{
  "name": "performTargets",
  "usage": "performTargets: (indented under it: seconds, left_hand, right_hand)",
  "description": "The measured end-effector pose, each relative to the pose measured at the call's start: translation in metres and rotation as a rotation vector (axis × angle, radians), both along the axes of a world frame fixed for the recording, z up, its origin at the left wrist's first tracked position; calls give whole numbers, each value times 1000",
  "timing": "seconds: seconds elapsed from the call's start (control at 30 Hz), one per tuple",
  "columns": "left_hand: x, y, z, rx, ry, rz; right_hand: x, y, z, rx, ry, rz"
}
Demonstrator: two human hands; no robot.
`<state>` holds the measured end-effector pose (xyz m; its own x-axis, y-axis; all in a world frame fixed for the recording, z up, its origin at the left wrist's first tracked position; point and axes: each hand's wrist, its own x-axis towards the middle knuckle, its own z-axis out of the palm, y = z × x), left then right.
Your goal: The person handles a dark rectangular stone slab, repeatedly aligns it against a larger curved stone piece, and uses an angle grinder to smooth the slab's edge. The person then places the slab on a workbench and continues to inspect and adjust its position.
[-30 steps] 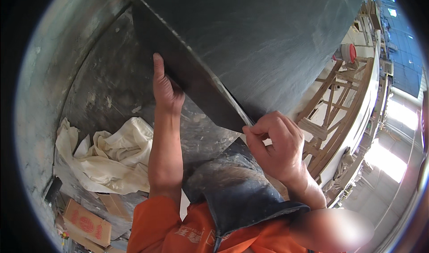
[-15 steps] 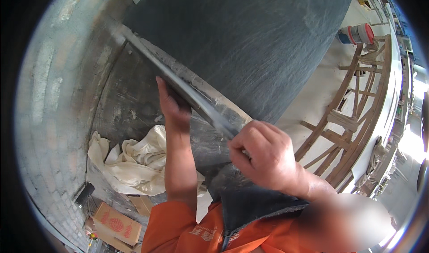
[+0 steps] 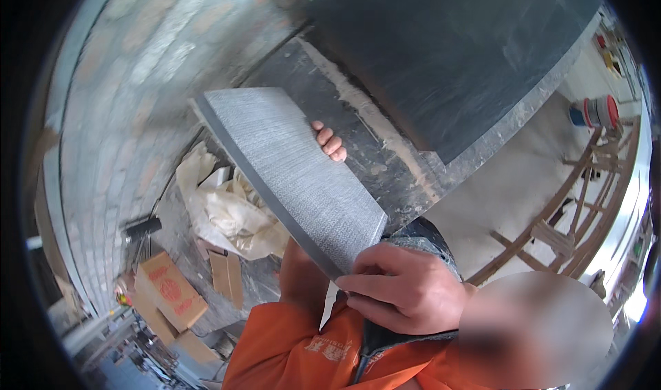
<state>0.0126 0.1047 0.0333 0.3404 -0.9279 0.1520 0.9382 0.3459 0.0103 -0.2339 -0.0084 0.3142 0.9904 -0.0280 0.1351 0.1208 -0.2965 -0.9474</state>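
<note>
Slab (image 3: 292, 173) has tipped toward me, left of the sheet (image 3: 454, 66); left hand (image 3: 328, 141) clasps, right hand (image 3: 411, 290) pinches it, likely for balance.

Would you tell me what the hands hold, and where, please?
A grey panel: left hand around one long edge, right hand at its near end.
</note>
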Motion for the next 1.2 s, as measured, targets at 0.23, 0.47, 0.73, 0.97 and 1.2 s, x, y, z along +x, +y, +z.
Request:
performTargets:
  seconds: [0.23,0.47,0.73,0.97,1.2]
  left_hand:
    - [-65,12,113,66,-109,-37]
    - [-179,-18,183,18,-270,-115]
    - [-245,-11,335,604,-1092,585]
    - [-313,-63,396,605,-1530,487]
    - [-372,-132,397,568,-1592,310]
  right_hand:
    - [-55,-2,-63,1,200,-357]
    - [-106,26,-110,1041,594,-245]
    - [-209,8,-108,1088,-25,-700]
    - [-272,-10,-115,1123,-182,-928]
    - [-335,-26,-121,1072,-279,-1132]
